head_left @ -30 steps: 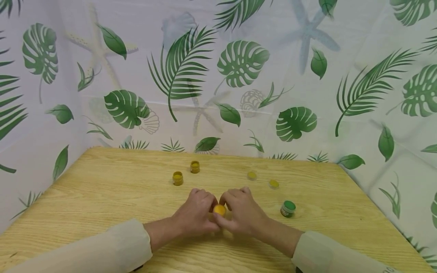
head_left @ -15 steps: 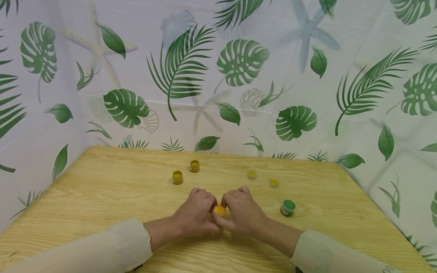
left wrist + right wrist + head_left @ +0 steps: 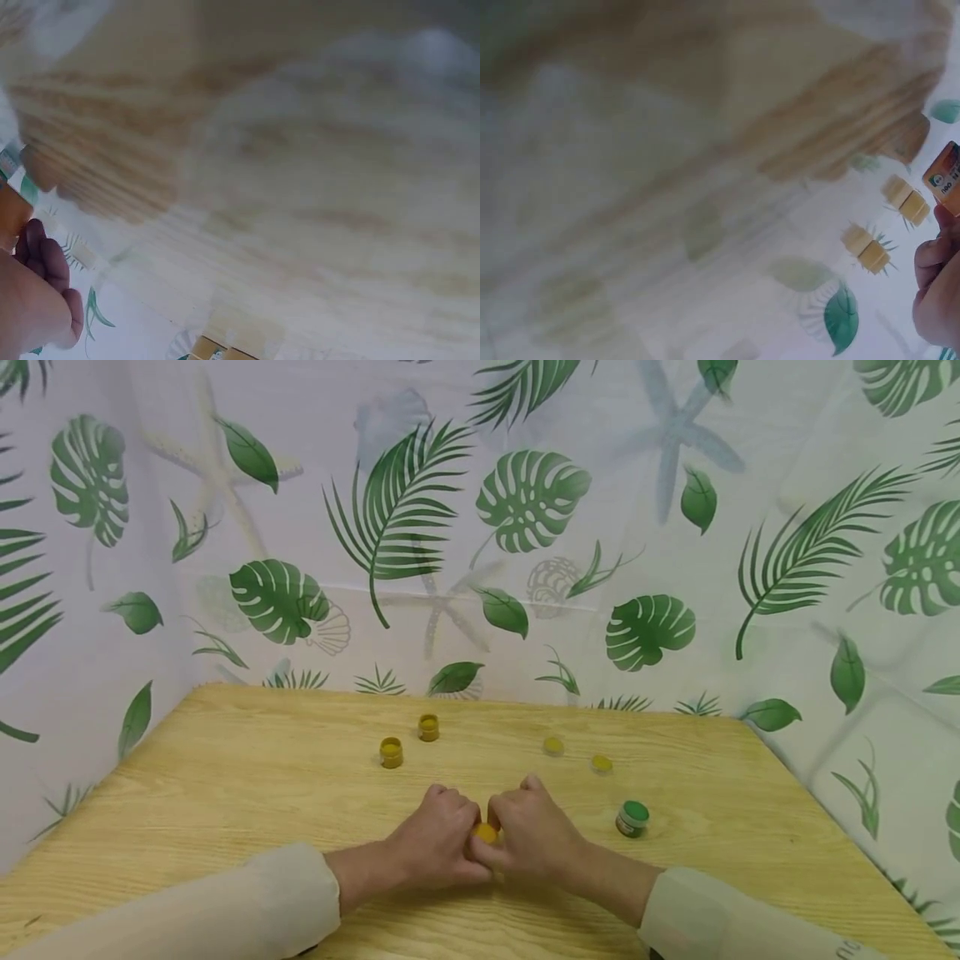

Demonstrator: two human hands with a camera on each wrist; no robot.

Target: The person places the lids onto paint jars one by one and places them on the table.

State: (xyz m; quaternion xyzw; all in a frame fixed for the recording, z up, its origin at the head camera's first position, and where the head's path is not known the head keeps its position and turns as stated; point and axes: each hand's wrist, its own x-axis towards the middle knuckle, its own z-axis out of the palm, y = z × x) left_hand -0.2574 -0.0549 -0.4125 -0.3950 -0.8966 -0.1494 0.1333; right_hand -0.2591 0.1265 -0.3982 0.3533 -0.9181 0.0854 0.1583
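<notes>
A small paint jar with an orange-yellow top (image 3: 486,833) is held between both hands near the front middle of the table. My left hand (image 3: 438,839) grips it from the left, fingers curled. From the other side my right hand (image 3: 536,835) holds it with bent fingers, the thumb crossing its front. The fingers hide most of the jar in the head view. In the right wrist view, the jar's printed orange label (image 3: 943,178) shows above the right hand (image 3: 936,289). The left wrist view has the jar's orange side (image 3: 12,214) beside the left hand (image 3: 37,289).
Two lidless yellow paint jars (image 3: 391,752) (image 3: 428,727) stand back left on the wooden table (image 3: 225,793). Two yellow lids (image 3: 552,745) (image 3: 602,764) lie back right. A green-topped jar (image 3: 633,818) stands right of the hands. Leaf-patterned cloth (image 3: 480,635) hangs behind.
Both hands have shifted slightly toward the person with the jar, the left hand also a little to the right. Less of the orange-yellow top shows now. The other jars and lids stay put.
</notes>
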